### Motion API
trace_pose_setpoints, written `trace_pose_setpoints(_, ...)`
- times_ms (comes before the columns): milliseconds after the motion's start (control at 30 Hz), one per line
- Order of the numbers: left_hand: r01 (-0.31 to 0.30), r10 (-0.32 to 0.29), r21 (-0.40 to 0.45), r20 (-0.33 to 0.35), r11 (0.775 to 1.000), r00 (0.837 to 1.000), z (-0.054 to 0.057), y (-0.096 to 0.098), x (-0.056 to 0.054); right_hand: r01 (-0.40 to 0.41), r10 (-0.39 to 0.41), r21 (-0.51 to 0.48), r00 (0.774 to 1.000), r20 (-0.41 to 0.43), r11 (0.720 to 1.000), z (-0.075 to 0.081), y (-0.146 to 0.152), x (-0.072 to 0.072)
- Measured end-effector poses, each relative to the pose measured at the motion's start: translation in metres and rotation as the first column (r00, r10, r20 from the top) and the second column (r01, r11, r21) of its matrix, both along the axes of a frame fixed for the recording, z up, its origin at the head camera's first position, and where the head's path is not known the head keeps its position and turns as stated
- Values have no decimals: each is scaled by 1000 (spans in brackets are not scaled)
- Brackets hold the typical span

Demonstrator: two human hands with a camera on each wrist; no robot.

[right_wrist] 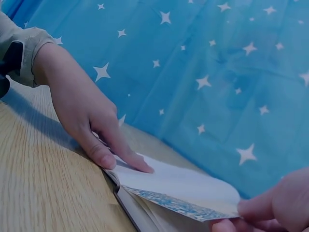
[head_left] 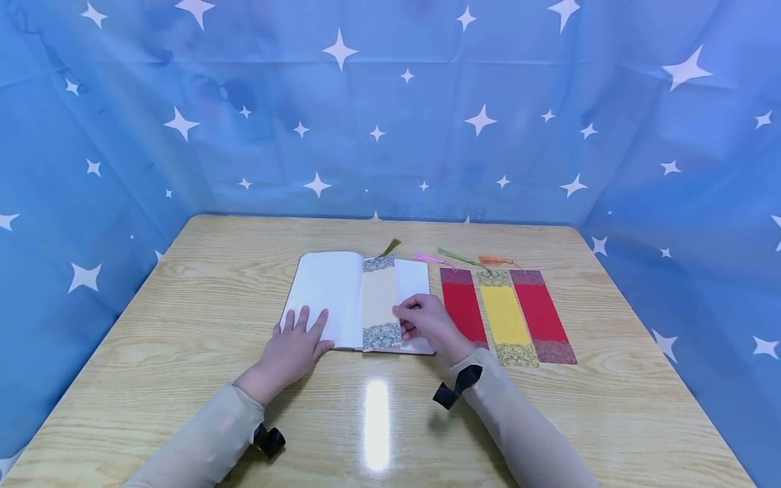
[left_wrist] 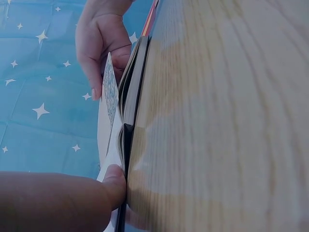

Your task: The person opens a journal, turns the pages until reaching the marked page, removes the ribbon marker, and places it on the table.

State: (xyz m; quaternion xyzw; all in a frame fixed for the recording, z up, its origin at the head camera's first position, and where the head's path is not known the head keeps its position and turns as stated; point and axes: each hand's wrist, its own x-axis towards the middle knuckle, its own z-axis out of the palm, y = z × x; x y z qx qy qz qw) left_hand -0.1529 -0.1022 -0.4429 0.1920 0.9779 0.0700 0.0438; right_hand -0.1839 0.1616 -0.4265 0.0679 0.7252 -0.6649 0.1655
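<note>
An open notebook (head_left: 326,285) with blank white pages lies on the table. Over its right page, along the inner fold, is a cream bookmark (head_left: 379,295) with blue patterned ends and an olive tassel (head_left: 391,247) at its top. My right hand (head_left: 430,322) pinches the bookmark's right edge near the lower end between thumb and fingers. In the left wrist view that edge of the bookmark (left_wrist: 110,92) is tilted up off the page. My left hand (head_left: 293,349) rests on the left page with fingers spread straight, its thumb (right_wrist: 102,155) at the page's lower edge.
Right of the notebook lie a red bookmark (head_left: 464,305), a yellow one (head_left: 508,312) and another red one (head_left: 543,312), side by side. Their pink, green and orange tassels (head_left: 495,260) point away. A blue star-print curtain (head_left: 390,156) closes off the table's (head_left: 201,305) back and sides.
</note>
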Motion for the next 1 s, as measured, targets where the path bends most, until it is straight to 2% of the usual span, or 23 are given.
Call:
trace_pose_setpoints(267,2,-2,-5,-5,1000,1000,0,-1,-1,20,-19,24,998,-58,1000,0,7,5)
trace_pose_setpoints(567,8,-9,-22,-18,1000,1000,-1,-1,-1,38,-32,60,996,-84,997,0,15,8)
trace_pose_setpoints(1000,9,-9,-14,-25,1000,1000,-1,-1,1,102,-94,46,985,-143,994,8,29,14)
